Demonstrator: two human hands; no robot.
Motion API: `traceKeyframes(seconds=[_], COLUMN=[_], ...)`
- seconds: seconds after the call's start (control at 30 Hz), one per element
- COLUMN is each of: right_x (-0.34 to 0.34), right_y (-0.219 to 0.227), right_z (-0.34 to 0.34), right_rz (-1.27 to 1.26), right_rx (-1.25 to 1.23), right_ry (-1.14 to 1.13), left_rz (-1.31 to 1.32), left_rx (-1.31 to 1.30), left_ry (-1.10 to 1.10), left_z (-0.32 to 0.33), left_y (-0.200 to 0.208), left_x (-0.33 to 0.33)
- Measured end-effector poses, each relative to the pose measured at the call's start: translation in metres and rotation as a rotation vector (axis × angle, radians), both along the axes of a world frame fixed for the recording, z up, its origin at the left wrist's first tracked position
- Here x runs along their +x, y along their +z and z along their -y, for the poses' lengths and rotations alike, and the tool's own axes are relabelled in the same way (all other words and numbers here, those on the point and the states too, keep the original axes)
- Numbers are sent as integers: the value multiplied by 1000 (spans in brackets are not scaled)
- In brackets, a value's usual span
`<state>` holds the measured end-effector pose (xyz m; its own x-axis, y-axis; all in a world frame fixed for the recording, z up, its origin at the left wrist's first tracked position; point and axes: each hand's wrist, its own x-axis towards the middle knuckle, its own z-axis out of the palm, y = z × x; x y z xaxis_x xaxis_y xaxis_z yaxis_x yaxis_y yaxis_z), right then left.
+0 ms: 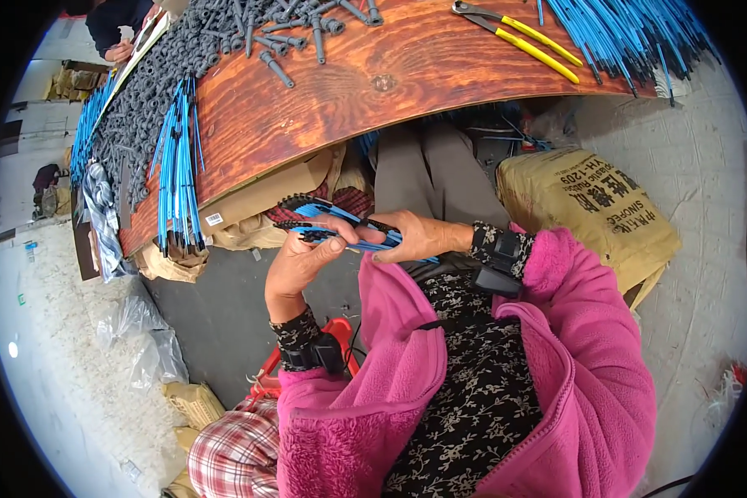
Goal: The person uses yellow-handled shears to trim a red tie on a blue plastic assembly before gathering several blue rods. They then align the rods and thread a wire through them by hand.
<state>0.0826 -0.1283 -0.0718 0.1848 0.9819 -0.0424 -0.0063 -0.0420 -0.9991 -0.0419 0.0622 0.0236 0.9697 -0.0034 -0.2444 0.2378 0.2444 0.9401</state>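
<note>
Holding a bundle of blue rods [340, 226] over the lap, below the table's [307, 108] near edge, the right hand [415, 236] clamped them steady while left hand [295, 266] fingers pinched one rod's end.

hands: the left hand [295, 266] and the right hand [415, 235] are close together in front of the person, below the table's near edge
bundle: a bunch of thin rods [340, 224] lies across both hands
table [307, 108]: it is above and beyond the hands
on the table, left: a heap of small tubes [166, 75], with another bunch of rods [177, 174] beside it at the near edge
on the table, right: pliers [519, 37], and a pile of rods [631, 33] right of them
floor, right: a sack [589, 212] lies right of the hands
floor, left: a plastic bag [141, 332] lies left of the hands
</note>
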Motion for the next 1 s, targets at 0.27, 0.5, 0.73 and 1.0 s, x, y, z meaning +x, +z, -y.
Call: traceKeyframes(seconds=[0.27,0.5,0.73,1.0], right_x=[16,24,20,19], right_y=[1,4,0,-49], right_z=[-7,-4,20,54], right_rz=[264,256,-16,157], right_rx=[-14,-15,199,-7], right_ry=[-65,37,394,430], left_rz=[-203,200,248,297], left_rx=[421,533,275,249], left_ry=[-179,-35,-177,-356], left_z=[-18,2,75,105], left_y=[32,29,42,27], left_x=[-9,1,-1,-18])
